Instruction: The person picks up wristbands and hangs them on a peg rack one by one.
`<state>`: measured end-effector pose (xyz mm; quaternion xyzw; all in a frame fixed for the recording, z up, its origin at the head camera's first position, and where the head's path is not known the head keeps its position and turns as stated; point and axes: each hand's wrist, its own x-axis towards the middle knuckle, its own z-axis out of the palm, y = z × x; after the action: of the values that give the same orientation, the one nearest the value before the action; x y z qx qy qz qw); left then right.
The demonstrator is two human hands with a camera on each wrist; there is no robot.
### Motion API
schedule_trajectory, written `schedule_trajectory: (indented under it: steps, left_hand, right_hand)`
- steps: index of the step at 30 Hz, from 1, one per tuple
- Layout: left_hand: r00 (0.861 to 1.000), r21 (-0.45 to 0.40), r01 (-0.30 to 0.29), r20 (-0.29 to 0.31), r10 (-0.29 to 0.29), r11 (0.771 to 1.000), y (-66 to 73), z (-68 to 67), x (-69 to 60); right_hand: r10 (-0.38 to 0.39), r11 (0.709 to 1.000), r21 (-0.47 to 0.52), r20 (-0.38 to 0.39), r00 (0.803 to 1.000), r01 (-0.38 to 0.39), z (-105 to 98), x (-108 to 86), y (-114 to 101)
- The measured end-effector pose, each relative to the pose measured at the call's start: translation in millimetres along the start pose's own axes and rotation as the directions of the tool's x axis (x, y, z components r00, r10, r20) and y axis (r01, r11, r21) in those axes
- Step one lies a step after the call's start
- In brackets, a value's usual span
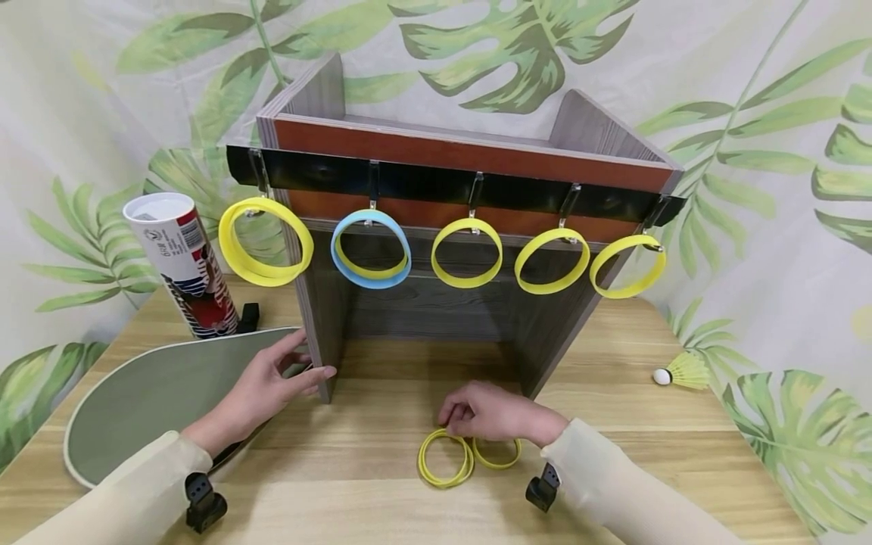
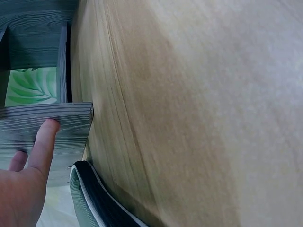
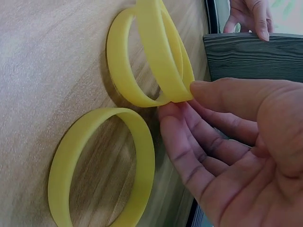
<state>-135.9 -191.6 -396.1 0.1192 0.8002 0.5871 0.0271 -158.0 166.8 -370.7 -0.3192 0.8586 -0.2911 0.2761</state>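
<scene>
Ring (image 3: 156, 49) pinched in right grip (image 1: 487, 411), second ring (image 3: 59, 182) near

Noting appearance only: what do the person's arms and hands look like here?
The left sleeve and right sleeve are plain, long and cream-coloured. A small black device sits by the left cuff and another by the right cuff. The left hand and right hand wear no gloves.

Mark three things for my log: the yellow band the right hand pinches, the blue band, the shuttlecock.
Pinched yellow band (image 3: 155, 49), right wrist view: its near side.
Blue band (image 1: 373, 284), head view: lower edge.
Shuttlecock (image 1: 687, 372), head view: yellow skirt.
</scene>
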Motion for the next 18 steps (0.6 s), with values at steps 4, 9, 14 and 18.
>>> schedule_trajectory:
  steps: [4,9,14,18]
  left_hand:
    - [1.0,0.0,0.002,-0.002,-0.002,1.0,-0.8,-0.2,-0.1]
    - [1.0,-0.008,0.008,-0.002,-0.008,1.0,-1.9,0.8,0.4]
    - [1.0,-0.012,0.007,-0.004,-0.007,1.0,-1.3,1.4,0.1]
    - [1.0,-0.01,0.004,-0.004,-0.004,1.0,-0.1,1.2,-0.4]
  right_hand:
    - [-0.023,1.0,-0.011,-0.007,1.0,0.022,0.2,0.8,-1.4]
    - [-0.023,0.999,-0.031,-0.033,0.999,0.022,3.0,0.4,-2.5]
    - [-0.046,0.999,-0.026,-0.03,0.998,0.046,3.2,-0.9,-5.2]
    - [-0.075,0.997,0.019,0.01,0.997,0.075,1.8,-0.8,-6.3]
